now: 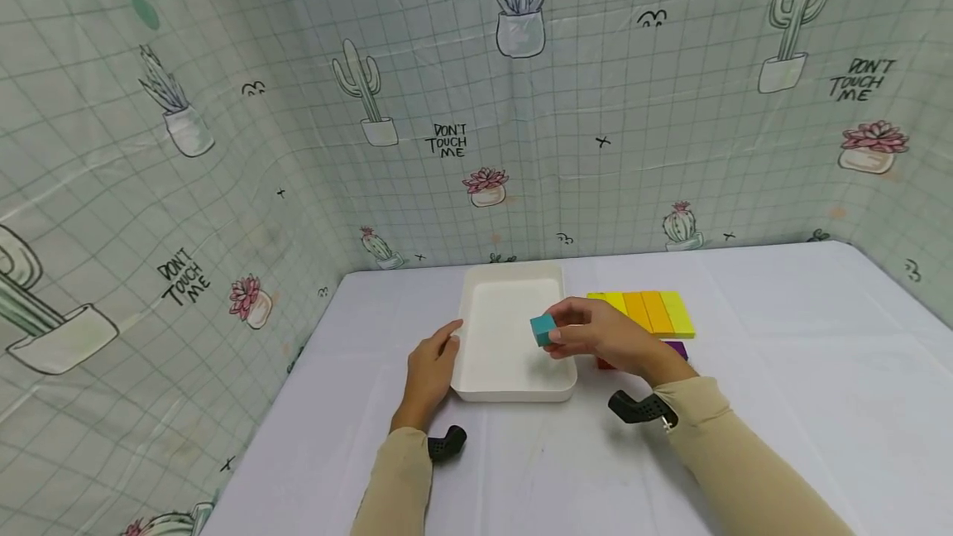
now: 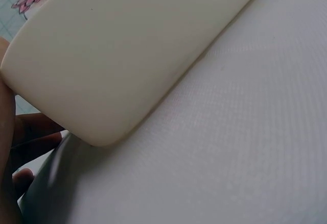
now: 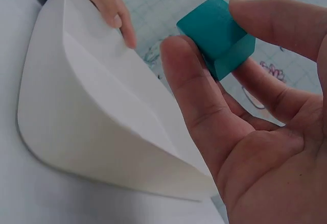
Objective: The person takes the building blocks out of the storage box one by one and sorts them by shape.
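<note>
Between the thumb and fingertips of my right hand [image 1: 599, 333] is a teal block [image 1: 543, 329], held up over the right half of a white tray [image 1: 506, 394]. The right wrist view shows the teal block [image 3: 217, 35] up close, with the thumb on one side and fingers on the other. My left hand [image 1: 430, 370] rests against the tray's left side, its fingers fairly straight along the rim. In the left wrist view the tray's outer wall [image 2: 117, 66] fills the upper left, with part of that hand at its corner.
Right of the tray lie yellow and orange blocks [image 1: 646, 310] side by side. Nearer me, a purple block [image 1: 676, 349] and a red block [image 1: 605, 364] are partly hidden by my right hand. A white cloth covers the table [image 1: 782, 370]; a patterned curtain [image 1: 581, 106] stands behind.
</note>
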The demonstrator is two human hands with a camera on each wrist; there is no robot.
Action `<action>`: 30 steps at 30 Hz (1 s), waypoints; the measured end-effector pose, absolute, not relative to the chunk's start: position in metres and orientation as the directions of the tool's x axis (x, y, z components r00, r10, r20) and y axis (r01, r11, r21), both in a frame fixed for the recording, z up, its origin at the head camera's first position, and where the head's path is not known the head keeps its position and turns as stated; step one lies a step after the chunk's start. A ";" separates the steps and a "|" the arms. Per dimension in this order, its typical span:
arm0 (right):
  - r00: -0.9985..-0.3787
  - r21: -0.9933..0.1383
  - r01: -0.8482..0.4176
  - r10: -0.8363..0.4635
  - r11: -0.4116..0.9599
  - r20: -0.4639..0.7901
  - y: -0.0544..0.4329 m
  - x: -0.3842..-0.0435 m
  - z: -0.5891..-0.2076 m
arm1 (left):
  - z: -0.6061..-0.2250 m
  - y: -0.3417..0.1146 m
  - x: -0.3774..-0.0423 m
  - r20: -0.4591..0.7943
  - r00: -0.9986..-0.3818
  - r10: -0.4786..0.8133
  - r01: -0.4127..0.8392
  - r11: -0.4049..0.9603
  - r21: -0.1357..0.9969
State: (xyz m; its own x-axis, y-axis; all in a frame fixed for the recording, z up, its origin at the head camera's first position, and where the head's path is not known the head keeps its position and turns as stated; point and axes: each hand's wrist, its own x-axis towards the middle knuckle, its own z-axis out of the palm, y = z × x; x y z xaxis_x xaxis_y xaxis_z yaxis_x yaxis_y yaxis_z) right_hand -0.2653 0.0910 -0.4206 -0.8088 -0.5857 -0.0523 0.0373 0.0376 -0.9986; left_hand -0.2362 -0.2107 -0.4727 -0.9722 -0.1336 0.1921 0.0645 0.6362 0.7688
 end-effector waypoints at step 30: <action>-0.944 -0.956 -0.042 -0.324 0.291 -0.057 0.222 -0.244 -0.420 | -0.470 -0.210 -0.235 0.201 -0.971 -0.126 0.078 0.629 0.773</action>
